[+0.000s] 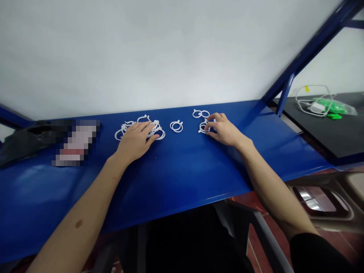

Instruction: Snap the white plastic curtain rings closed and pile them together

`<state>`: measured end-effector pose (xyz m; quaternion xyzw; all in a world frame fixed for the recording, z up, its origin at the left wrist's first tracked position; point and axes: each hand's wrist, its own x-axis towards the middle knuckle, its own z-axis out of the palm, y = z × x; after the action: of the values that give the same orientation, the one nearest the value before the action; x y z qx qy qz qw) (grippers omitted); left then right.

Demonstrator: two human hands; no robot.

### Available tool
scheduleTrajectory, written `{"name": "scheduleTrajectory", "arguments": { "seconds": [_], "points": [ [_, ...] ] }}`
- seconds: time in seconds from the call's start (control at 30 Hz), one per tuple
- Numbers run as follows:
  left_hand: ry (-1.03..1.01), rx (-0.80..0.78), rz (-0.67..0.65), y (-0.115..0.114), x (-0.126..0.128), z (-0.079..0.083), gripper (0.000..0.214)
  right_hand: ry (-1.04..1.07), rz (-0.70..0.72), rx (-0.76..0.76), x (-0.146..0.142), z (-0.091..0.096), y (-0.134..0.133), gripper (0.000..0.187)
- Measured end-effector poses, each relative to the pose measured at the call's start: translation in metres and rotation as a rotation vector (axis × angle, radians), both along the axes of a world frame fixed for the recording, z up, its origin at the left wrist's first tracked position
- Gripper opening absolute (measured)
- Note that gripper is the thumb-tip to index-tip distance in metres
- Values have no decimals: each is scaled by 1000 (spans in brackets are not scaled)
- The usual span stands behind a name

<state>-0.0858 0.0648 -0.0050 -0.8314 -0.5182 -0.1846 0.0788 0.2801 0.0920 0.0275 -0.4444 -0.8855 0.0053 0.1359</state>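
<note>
Several white plastic rings with small knobs, like shower curtain rings, lie on the blue tabletop. My left hand (135, 139) rests over the left heap of rings (159, 132), fingers spread and partly hiding it. A loose group of rings (176, 126) lies overlapped between my hands. To the right, my right hand (223, 129) curls its thumb and fingers around the right edge of another small cluster of rings (203, 128). Just beyond that cluster sit two more rings (201, 113), touching each other.
A blue table (182, 170) runs along a pale wall. At its left lie a dark bag (31, 140) and a blurred-out flat object (75, 144). On a black surface at right are a white cable (301, 102) and green items in clear plastic (335, 106). Blue frame bars (307, 53) slant at right.
</note>
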Motion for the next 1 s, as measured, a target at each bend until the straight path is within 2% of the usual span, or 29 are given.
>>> {"name": "scheduleTrajectory", "arguments": {
  "seconds": [0.23, 0.43, 0.53, 0.77, 1.0],
  "points": [
    [49, 28, 37, 1, -1, 0, 44, 3, 38, 18, -17, 3, -6, 11],
    [55, 106, 80, -2, 0, 3, 44, -6, 62, -94, -21, 1, -7, 12],
    [16, 141, 74, -2, 1, 4, 41, -6, 67, -101, -25, 2, -10, 11],
    [-9, 159, -18, -5, 14, 9, 37, 36, 65, -153, -32, 3, -15, 12],
    [-5, 201, -152, -8, 27, 9, 32, 152, 64, -100, -28, 4, -14, 14]
  ]
}}
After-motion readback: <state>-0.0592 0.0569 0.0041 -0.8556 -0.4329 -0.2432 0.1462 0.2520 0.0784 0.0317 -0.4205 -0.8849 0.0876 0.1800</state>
